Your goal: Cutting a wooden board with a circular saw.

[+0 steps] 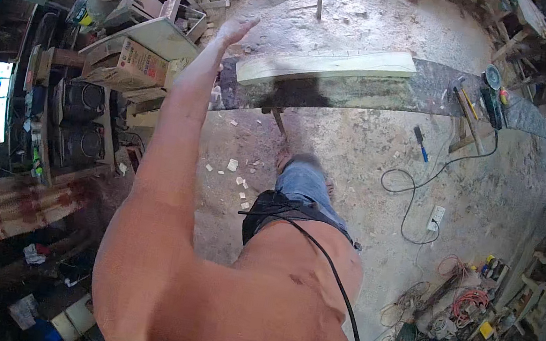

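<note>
My left arm reaches out to the far left, and my left hand [239,30] is raised with its fingers stretched out, holding nothing. Nearest to it is a long pale wooden board [327,68] with a wavy line drawn along it. The board lies on a dark, narrow bench top [433,89], just right of the hand. My right hand is out of the picture.
An angle grinder [491,108] rests at the bench's right end. On the floor lie a blue-handled tool [421,144], a power strip [435,218] with a trailing cord, and wood chips [232,164]. A cardboard box [135,65] stands left; tangled cables [471,302] lie lower right.
</note>
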Motion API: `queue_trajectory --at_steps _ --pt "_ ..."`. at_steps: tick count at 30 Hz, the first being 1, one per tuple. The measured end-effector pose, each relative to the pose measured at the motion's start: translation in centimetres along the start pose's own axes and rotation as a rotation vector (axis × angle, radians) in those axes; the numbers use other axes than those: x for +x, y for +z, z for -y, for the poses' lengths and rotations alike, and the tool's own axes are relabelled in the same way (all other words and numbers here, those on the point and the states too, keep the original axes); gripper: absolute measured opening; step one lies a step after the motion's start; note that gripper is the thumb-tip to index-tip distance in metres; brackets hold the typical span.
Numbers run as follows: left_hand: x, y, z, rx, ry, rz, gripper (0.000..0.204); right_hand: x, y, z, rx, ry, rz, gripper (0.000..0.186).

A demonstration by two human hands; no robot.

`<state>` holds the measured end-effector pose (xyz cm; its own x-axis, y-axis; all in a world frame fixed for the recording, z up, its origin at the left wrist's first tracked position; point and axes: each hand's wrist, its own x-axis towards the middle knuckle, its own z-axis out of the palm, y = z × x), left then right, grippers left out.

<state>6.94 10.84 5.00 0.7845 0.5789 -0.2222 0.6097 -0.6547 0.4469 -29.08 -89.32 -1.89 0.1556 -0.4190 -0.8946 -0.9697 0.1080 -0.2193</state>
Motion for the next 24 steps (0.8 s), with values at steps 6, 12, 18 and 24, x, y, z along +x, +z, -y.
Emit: queue_trajectory --at_steps 6,12,18,24 --pt "-2.3 2.1 -9.4 0.078 0.090 0.087 0.098 1.7 -2.4 2.8 -0.056 -0.084 0.022 0.006" --pt "-4.7 13.3 -16.8 0.268 0.273 0.126 0.116 3.7 -3.7 9.5 -0.303 -0.217 -0.042 0.006" --pt "-1.2 19.6 -20.8 0.362 0.306 0.083 0.112 -2.9 1.4 15.2 -0.388 -0.411 -0.167 0.015" --pt "-0.7 16.4 -23.0 0.163 0.188 0.196 0.092 -7.6 5.3 20.6 -0.292 -0.446 -0.124 0.025"
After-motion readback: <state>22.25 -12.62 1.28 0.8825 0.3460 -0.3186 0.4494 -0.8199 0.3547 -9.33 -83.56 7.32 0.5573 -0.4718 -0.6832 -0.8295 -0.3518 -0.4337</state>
